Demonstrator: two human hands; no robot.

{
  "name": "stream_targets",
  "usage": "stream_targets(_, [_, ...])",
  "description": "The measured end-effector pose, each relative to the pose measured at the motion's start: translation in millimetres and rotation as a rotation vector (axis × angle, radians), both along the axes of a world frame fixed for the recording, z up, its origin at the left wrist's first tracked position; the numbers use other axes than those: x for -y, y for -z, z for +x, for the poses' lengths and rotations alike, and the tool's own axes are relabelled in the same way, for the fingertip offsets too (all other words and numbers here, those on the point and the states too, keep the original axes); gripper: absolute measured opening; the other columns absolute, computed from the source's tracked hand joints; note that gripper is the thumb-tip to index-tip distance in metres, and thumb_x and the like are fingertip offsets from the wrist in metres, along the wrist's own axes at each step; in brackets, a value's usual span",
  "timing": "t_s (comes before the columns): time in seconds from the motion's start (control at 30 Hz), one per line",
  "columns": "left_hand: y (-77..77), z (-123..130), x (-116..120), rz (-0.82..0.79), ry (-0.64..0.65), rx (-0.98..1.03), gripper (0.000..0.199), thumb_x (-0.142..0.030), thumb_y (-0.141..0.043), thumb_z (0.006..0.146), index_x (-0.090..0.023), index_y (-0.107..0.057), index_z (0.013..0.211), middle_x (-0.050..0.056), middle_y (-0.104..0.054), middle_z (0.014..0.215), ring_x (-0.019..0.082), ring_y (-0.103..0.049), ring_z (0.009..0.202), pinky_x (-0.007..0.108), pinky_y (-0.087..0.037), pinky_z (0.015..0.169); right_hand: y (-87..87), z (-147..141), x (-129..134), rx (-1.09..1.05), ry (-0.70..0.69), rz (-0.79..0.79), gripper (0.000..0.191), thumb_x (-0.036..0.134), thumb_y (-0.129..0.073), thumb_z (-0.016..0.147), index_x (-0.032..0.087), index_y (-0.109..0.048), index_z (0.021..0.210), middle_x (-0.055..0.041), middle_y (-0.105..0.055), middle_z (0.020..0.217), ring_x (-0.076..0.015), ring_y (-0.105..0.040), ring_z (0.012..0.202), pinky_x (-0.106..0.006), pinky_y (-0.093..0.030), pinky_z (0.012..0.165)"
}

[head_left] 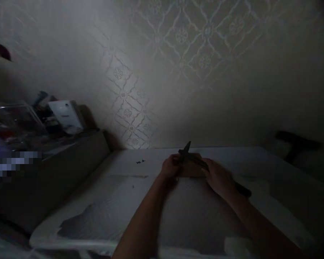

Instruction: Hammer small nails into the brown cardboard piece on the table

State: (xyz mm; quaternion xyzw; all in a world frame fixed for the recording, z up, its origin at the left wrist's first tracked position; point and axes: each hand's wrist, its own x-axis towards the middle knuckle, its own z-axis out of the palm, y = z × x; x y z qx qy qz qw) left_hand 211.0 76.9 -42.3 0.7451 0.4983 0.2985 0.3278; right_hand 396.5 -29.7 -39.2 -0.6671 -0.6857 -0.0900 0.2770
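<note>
My right hand (218,178) is wrapped round the handle of a dark hammer (184,151), whose butt end sticks out behind the palm. The hammer's pointed head is up at the left, over the edge of a small brown board (193,169) on the table. My left hand (171,166) is at the board's left end, right by the hammer head. Its fingers are curled closed, and the dim light hides what they pinch. To the left lie several tiny dark pieces (140,161), too small to name.
The white table (118,208) has a worn grey patch and stands against a patterned wall (205,72). At left, a raised cabinet (78,151) bears a white box (66,114), a clear case (20,115) and clutter. A dark T-shaped object (297,144) is at the right.
</note>
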Motion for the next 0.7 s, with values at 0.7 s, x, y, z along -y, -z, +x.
stream_targets(0.7, [4.2, 0.6, -1.5, 0.061, -0.001, -0.029, 0.052, -0.013, -0.064, 0.067, -0.019, -0.051, 0.118, 0.004, -0.069, 0.099, 0.018, -0.064, 0.091, 0.027, -0.049, 0.079, 0.3, -0.4, -1.3, -0.017, 0.011, -0.003, 0.033, 0.016, -0.043, 0.087, 0.023, -0.051, 0.118, -0.0063, -0.063, 0.107, -0.0204, -0.061, 0.092, -0.030, -0.045, 0.072])
